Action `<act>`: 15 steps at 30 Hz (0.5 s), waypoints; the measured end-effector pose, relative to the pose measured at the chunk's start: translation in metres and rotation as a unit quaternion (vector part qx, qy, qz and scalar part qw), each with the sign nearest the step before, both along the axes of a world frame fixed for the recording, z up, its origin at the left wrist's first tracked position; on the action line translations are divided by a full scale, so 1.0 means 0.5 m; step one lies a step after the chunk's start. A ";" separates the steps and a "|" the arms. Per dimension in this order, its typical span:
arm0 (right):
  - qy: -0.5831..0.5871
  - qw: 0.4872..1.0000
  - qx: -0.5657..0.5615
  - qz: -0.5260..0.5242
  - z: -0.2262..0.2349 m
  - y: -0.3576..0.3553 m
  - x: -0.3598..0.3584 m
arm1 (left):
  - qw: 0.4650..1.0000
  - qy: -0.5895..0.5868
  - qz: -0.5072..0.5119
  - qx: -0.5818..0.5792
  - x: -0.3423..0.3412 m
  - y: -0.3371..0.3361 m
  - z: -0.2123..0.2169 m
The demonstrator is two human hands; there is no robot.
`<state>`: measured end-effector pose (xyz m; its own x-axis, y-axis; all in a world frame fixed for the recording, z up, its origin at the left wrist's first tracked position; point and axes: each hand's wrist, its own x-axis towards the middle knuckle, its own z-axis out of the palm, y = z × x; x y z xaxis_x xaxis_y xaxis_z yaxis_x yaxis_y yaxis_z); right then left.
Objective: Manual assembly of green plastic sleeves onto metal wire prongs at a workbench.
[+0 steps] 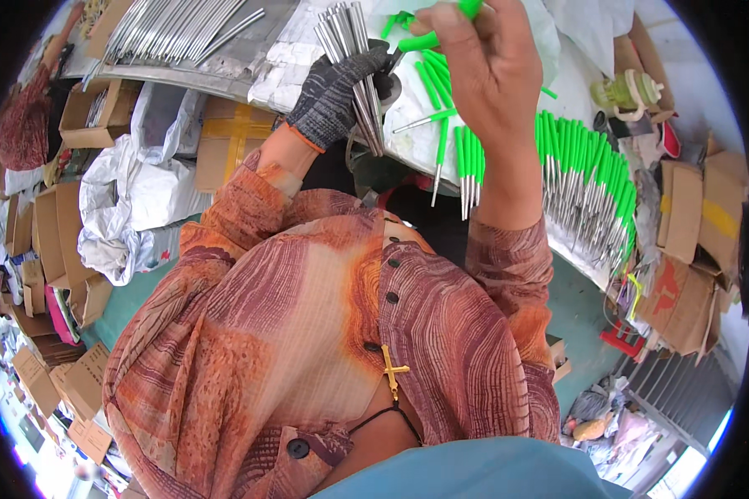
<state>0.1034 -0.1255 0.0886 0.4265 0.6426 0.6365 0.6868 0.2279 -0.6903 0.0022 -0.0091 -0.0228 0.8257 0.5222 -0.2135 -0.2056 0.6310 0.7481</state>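
Gloved left hand (334,91) clamped on bundle of metal rods (356,58); right of bundle, bare right hand (483,58) pinches green-handled tool (420,40), fingertips cut off at frame top.

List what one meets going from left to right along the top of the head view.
Open cardboard box → long metal rods → gloved left hand holding a bundle of metal tubes → bare right hand holding a green handle → row of green-handled tools → cardboard boxes.
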 end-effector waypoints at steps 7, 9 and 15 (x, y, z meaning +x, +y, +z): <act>-0.093 0.988 0.074 -0.098 0.000 0.041 -0.022 | 1.000 0.016 -0.004 0.018 0.006 -0.013 0.031; -0.018 0.994 -0.041 -0.102 0.024 0.046 -0.033 | 0.999 0.032 0.000 0.011 -0.001 -0.008 0.027; 0.021 0.999 0.025 -0.018 -0.090 0.045 -0.039 | 0.989 -0.014 -0.028 -0.148 0.008 0.011 -0.023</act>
<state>0.0839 -0.1032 0.0436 0.4766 0.5938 0.6482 0.6656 0.2379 -0.7074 0.0061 -0.0035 -0.0343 0.8598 0.3934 -0.3255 -0.1822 0.8319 0.5241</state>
